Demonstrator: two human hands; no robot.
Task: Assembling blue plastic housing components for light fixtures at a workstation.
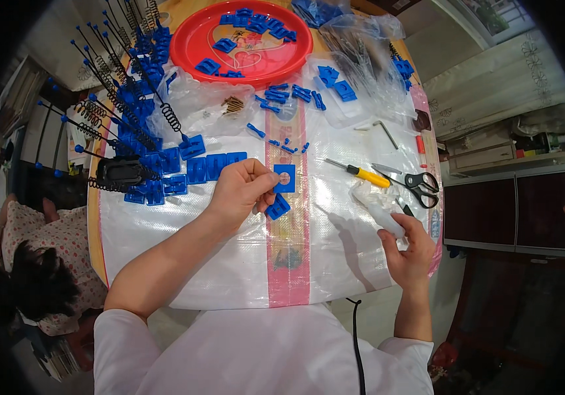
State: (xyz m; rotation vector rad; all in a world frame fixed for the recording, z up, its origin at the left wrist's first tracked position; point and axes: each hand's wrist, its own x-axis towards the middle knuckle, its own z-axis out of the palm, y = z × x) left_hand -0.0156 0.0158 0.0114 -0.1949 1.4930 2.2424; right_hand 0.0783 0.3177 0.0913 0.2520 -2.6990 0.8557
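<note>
White shirt (243,352): worn short-sleeved.
Left hand (239,193): blue square plate (286,188) pinched by thumb and fingers.
Right hand (411,252): white bottle (385,219) gripped between thumb and fingers.

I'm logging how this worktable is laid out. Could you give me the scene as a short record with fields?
Left hand: pinching a blue square
Close below: another blue piece; whether held is unclear
Right hand: gripping a white bottle
Tools, right side: yellow-handled screwdriver, black-handled scissors, hex key
Far side: red tray with blue parts in it
Left side: black springs on rods, with blue parts
Surface: white sheet with a pink-edged stripe
</note>
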